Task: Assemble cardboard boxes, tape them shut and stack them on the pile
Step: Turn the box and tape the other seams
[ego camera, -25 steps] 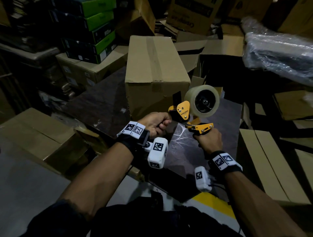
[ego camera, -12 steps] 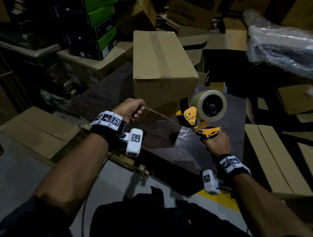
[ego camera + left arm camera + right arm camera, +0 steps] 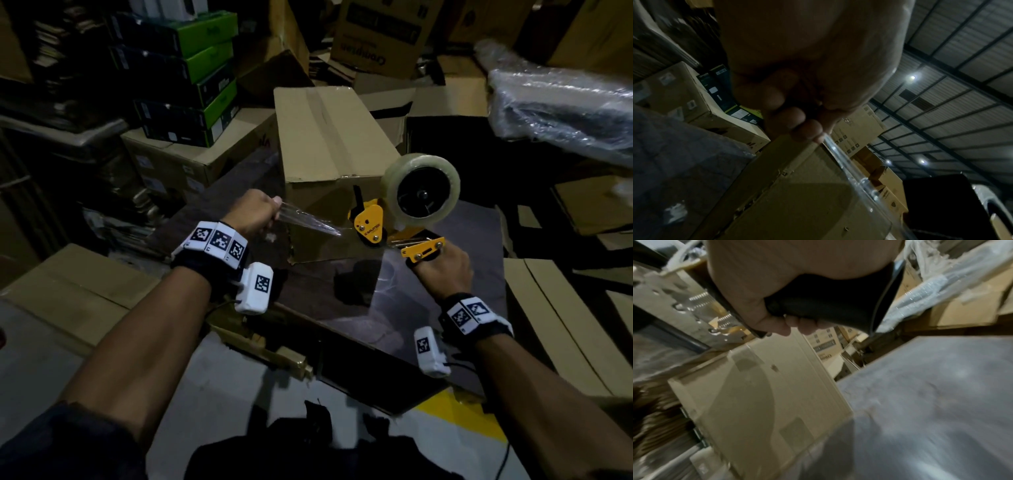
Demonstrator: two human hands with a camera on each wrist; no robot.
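Compared with the frame one second earlier, the left hand [image 3: 251, 214] has travelled away from the tape dispenser [image 3: 394, 212], drawing out a strip of clear tape [image 3: 308, 222] where none was stretched before; the right hand [image 3: 442, 270] has shifted only slightly.

Largest element: the dark worktable [image 3: 428, 301], which carries the assembled cardboard box [image 3: 329, 137]. The box lies lengthwise away from the viewer, its top seam already covered by a tape band, its near end facing the hands. It is not yet on any pile; flat and filled cartons surround the table.

The dispenser is held just in front of the box's near end, roll [image 3: 423, 192] uppermost. This placement probably lets the free strip be laid onto the end face and carried over the edge.

The right hand is clenched round the dispenser's black handle, keeping the tool steady against the pull. The left hand pinches the strip's free end between thumb and curled fingers [image 3: 807, 131], holding it taut so that it does not fold on itself.

The head view alone shows the whole layout and the span of the strip. The left wrist view shows the pinch itself and the strip running past the box edge [image 3: 797, 162]. The right wrist view shows the grip on the handle [image 3: 828, 305] and the serrated cutter [image 3: 701, 296], both hidden from above.
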